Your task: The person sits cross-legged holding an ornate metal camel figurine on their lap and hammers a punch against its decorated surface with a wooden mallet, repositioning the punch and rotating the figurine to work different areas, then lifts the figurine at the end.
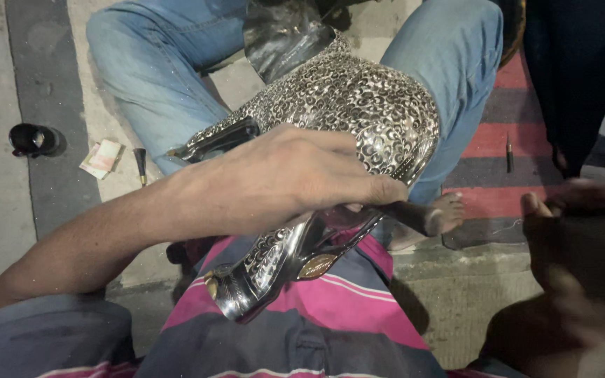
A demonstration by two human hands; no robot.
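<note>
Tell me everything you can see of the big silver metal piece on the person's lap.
The silver metal piece is large, rounded and shiny, covered with a dense embossed pattern of small curls. It narrows toward a smooth polished end near the striped cloth on the lap, where it rests tilted. The left hand lies flat on its middle, pressing it. Its far end meets a dark, glossy part between jeans-clad legs.

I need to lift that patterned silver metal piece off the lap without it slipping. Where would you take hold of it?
Probably at the narrow lower end of the patterned metal piece, near its flared foot, coming from below. The broad domed top looks too wide and smooth for a sure grip; the left hand only rests flat over it.
</note>
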